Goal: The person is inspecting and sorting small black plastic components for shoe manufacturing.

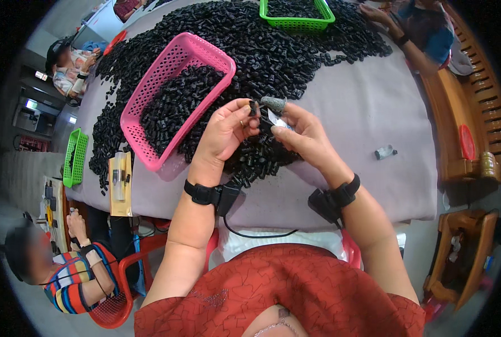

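Note:
My left hand (228, 128) pinches a small black plastic piece (254, 108) between thumb and fingertips. A grey finger cover (274, 104) sits on the index finger of my right hand (304, 135). Its thumb and fingers close on a thin, pale, blade-like tool (275, 120), whose exact kind I cannot make out. The two hands are almost touching. Beneath and around them spreads a heap of short black cylindrical pieces (273, 62). Left of my left hand, a pink perforated basket (135, 121) holds many of the same pieces and stands tilted in the heap.
A green basket (298, 23) stands at the far side, another green basket (75, 163) at the left edge. A yellowish board (121, 209) lies front left. One small grey-and-black piece (385, 152) lies on the cloth-covered table (363, 112). Other people sit left and far right.

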A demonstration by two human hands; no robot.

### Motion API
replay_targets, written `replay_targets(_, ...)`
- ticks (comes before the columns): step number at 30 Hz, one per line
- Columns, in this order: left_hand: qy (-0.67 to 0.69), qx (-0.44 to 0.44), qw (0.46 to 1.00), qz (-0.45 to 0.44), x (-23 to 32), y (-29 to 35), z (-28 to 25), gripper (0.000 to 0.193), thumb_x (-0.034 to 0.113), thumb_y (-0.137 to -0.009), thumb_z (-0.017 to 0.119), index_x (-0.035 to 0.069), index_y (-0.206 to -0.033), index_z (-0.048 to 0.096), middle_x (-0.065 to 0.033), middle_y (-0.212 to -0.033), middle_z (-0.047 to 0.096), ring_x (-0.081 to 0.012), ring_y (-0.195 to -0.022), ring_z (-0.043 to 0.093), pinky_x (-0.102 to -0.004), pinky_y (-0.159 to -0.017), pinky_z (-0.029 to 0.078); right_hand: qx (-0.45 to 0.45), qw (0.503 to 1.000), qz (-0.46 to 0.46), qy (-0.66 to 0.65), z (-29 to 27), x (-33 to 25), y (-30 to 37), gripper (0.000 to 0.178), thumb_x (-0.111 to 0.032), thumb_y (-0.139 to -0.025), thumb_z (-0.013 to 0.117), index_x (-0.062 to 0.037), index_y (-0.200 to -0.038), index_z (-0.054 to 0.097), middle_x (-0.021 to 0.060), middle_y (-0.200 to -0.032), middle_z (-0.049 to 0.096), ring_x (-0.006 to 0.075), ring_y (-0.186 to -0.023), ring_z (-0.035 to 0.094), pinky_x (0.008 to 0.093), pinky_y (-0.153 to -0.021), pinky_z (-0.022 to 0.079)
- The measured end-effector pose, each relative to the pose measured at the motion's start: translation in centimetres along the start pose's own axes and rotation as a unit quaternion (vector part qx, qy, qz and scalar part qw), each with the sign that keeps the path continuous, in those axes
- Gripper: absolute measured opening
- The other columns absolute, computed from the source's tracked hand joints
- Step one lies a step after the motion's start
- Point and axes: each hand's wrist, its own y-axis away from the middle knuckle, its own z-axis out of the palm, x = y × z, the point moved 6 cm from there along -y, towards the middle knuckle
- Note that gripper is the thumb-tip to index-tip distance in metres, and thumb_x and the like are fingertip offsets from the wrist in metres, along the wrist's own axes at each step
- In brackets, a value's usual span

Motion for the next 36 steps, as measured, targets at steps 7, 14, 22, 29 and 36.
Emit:
replay_targets(7,0.001,-0.012,0.999,0.037,1.2,0.7,0.6,0.020,0.009,-0.094,0.058,0.002,-0.112,0.061,-0.0095,-0.096,0.067,-0.0121,-0.076,0.064,-0.0268,-0.070,0.057,0.012,1.000,-0.020,0.004,-0.3,0.2,-0.2,0.033,-0.013,-0.086,0.064,-0.0022,-0.117,0.058,-0.0029,-0.080,0.057,0.0018,-0.064,0.046,0.0191,-0.053,0.038)
replay_targets(14,-0.045,0.008,0.997,0.057,2.7,3.7,1.8,0.027,0.007,-0.092,0.060,0.000,-0.118,0.060,-0.0088,-0.093,0.066,-0.0101,-0.072,0.063,-0.0250,-0.068,0.057,0.016,0.999,-0.027,0.028,-0.1,0.5,-0.2,0.032,-0.013,-0.086,0.065,-0.0027,-0.116,0.061,-0.0032,-0.079,0.057,0.0023,-0.063,0.047,0.0196,-0.053,0.037)
replay_targets(22,-0.056,0.042,0.992,0.101,4.9,5.3,1.2,0.018,0.006,-0.091,0.061,0.002,-0.109,0.062,-0.0077,-0.090,0.065,-0.0104,-0.070,0.062,-0.0241,-0.063,0.057,0.009,1.000,-0.009,0.012,-0.3,0.7,0.0,0.036,-0.013,-0.088,0.064,-0.0024,-0.122,0.060,-0.0034,-0.079,0.057,0.0026,-0.063,0.047,0.0192,-0.052,0.037)
replay_targets(29,-0.185,0.210,0.940,0.194,13.2,5.5,-5.3,0.020,0.019,-0.095,0.060,0.006,-0.111,0.061,-0.0052,-0.091,0.065,-0.0101,-0.069,0.061,-0.0217,-0.061,0.051,0.010,0.999,-0.015,0.031,-0.4,0.1,-0.2,0.033,-0.013,-0.088,0.063,0.0006,-0.117,0.060,-0.0029,-0.078,0.057,0.0034,-0.062,0.047,0.0201,-0.053,0.037)
replay_targets(36,-0.358,0.150,0.891,0.235,13.5,7.6,2.5,0.030,0.013,-0.096,0.058,0.002,-0.124,0.058,-0.0049,-0.119,0.062,-0.0130,-0.112,0.057,-0.0277,-0.099,0.044,0.025,0.999,-0.015,0.045,-0.8,-0.1,-0.5,0.028,-0.012,-0.090,0.060,0.0004,-0.115,0.061,-0.0042,-0.073,0.053,0.0025,-0.058,0.044,0.0192,-0.050,0.033)
